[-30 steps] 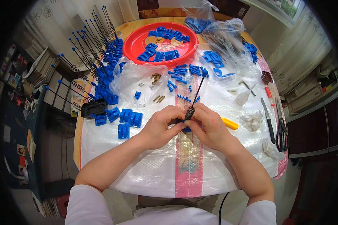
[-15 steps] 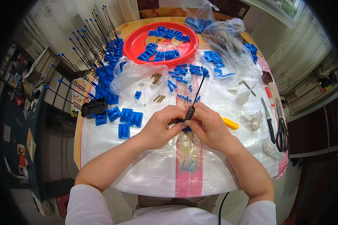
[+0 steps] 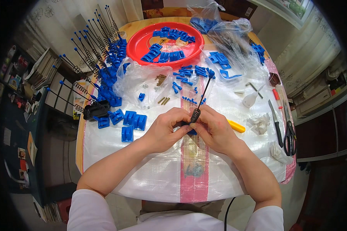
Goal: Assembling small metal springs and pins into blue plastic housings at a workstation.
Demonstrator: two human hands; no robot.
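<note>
Left hand [image 3: 166, 129]: curled shut, fingertips pinching a small blue clip [image 3: 191, 131] and the foot of a spring rod [image 3: 202, 93], just this side of the red tray [image 3: 136, 46].
Right hand [image 3: 214, 129]: closed on the same clip from the other side, thumb against the rod's coil; the two hands touch.
Spring rod: thin and black, leaning away from the hands toward the tray, a blue ball on its far tip.
Blue clip: mostly hidden between the fingers, over the pink stripe of the bench [image 3: 142, 181] cover.
Tray: at the far side of the bench, holding loose blue parts.
Finished rods [image 3: 98, 50]: a bristling cluster left of the tray, standing in blue bases.
Blue blocks [image 3: 131, 123]: a few lying flat, nearer than the tray and just left of the left hand.
Yellow handle [image 3: 236, 126]: poking out from behind the right hand.
Scissors [image 3: 289, 133]: far right of the tray, near the bench edge.
</note>
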